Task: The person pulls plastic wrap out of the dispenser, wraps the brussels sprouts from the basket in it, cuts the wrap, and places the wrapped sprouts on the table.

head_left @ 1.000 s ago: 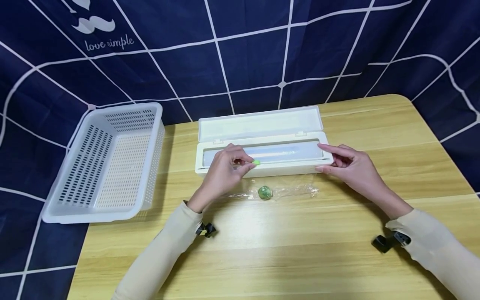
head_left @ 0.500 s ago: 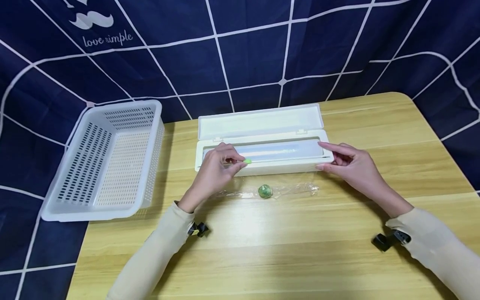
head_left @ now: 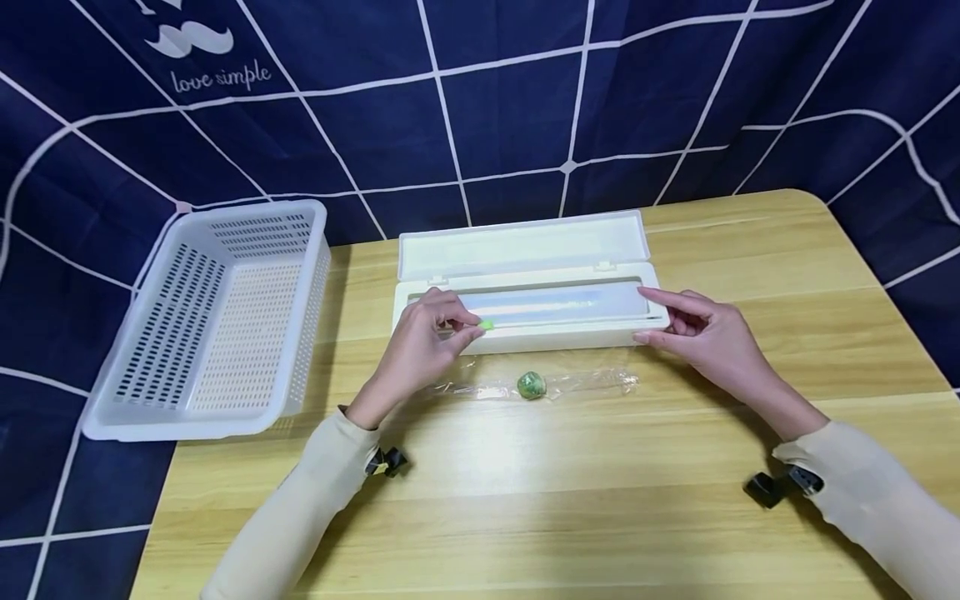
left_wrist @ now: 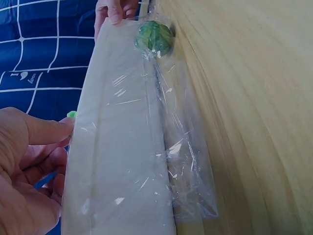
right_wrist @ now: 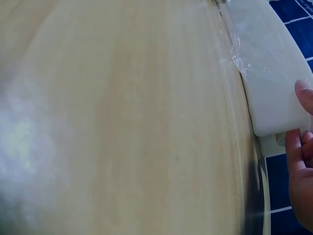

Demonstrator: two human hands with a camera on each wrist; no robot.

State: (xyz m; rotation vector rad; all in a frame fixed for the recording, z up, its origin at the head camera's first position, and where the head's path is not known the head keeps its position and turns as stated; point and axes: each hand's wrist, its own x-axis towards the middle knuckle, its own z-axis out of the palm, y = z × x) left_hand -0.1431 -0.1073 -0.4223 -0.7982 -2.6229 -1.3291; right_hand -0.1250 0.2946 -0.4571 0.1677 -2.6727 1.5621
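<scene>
A white cling film dispenser (head_left: 555,337) lies on the table, its lid tipped back and a film roll (head_left: 570,300) inside. My left hand (head_left: 423,342) pinches the small green slide cutter (head_left: 486,325) on the front rim, left of the middle. At the right end, my right hand (head_left: 705,332) grips the box between thumb and fingers; the right wrist view also shows these fingers at the box end (right_wrist: 274,103). Clear film (left_wrist: 188,161) spreads from the front of the box onto the table. A small green Brussels sprout-like vegetable (head_left: 532,385) lies in the film.
A white perforated plastic basket (head_left: 247,333) stands on the left, its rim reaching past the table edge. Behind the wooden table (head_left: 570,508) hangs a dark blue cloth (head_left: 510,117) with white lines.
My left hand has slid left along the front rim with the green slide cutter, slowing in the last half second. My right hand keeps its grip on the box end.
</scene>
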